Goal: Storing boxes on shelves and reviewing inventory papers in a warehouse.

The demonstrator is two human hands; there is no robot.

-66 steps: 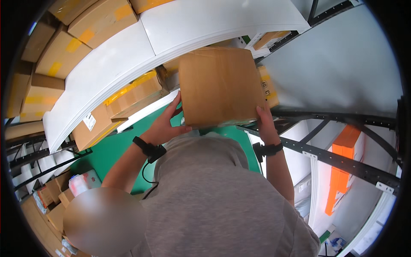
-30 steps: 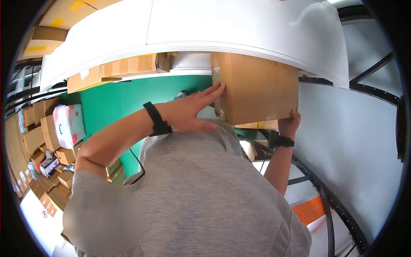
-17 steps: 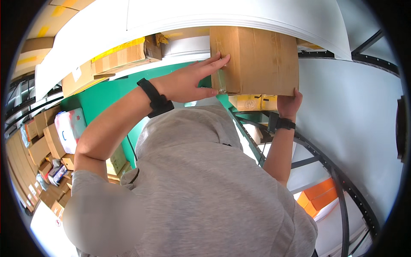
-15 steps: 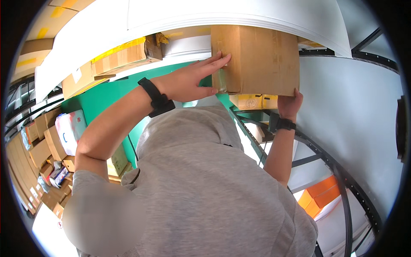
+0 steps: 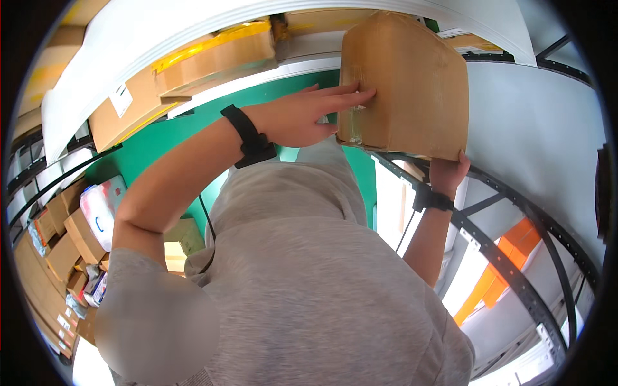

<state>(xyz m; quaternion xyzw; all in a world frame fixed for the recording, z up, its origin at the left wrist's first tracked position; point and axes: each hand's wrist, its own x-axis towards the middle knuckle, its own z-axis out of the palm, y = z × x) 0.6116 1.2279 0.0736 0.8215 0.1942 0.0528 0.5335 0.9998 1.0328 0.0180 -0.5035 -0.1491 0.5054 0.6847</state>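
A brown cardboard box is held up in front of me, tilted, with clear tape along its left edge. My left hand lies against the box's left side, fingers stretched over it and the thumb by its lower left edge. At the lower right corner my right hand grips the box from below, thumb up on its face; the other fingers are partly hidden. Both wrists wear black bands.
Beyond the box, a white shelf edge carries taped cartons. Black slotted metal framing runs along my right, with orange boxes behind it. Several cartons are piled at left above the green floor.
The cardboard box has shifted right and tilted, its near edge slightly lower in view. Both hands have moved right with it, and the left fingers reach further over its side.
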